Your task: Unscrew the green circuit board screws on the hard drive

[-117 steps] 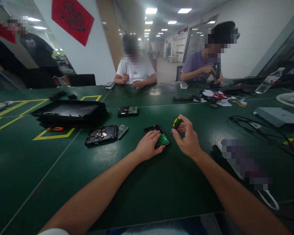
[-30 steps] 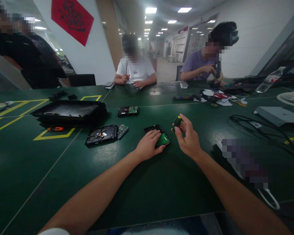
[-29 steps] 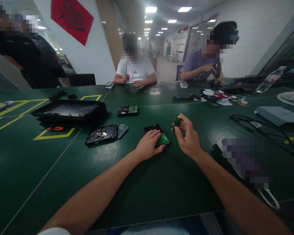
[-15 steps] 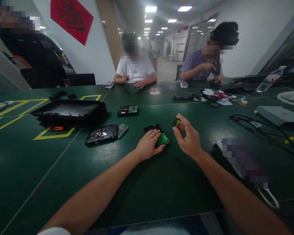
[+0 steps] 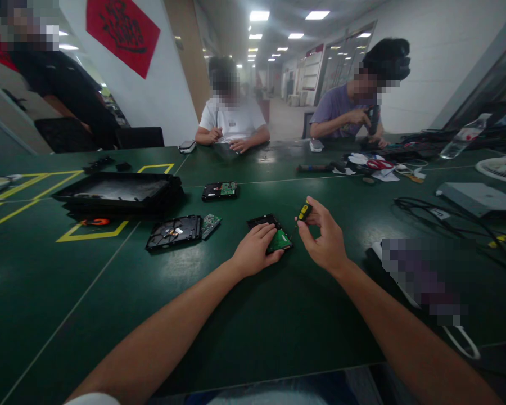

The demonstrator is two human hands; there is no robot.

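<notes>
A hard drive (image 5: 281, 241) with a green circuit board lies on the table in front of me. My left hand (image 5: 256, 247) spans it, fingers across the top and thumb along the near edge, holding it down and hiding part of it. Just to the right, my right hand (image 5: 324, 233) grips a small yellow-and-black screwdriver (image 5: 305, 211) between thumb and fingers. Its thin shaft slants down towards the drive's right edge; whether the tip sits in a screw is too small to tell. Left of the drive are another hard drive (image 5: 174, 233) and a loose circuit board (image 5: 211, 225).
Beyond these lies a third hard drive (image 5: 220, 190). Stacked black trays (image 5: 118, 188) stand at left, with an orange item (image 5: 96, 221) beside them. A grey metal box (image 5: 480, 199), black cables (image 5: 436, 208) and a blurred-out device (image 5: 417, 275) occupy the right. Other people work across the table.
The screwdriver's handle has turned and tilted in my right hand, showing more yellow. My left hand stays on the drive. The standing person at far left has shifted posture.
</notes>
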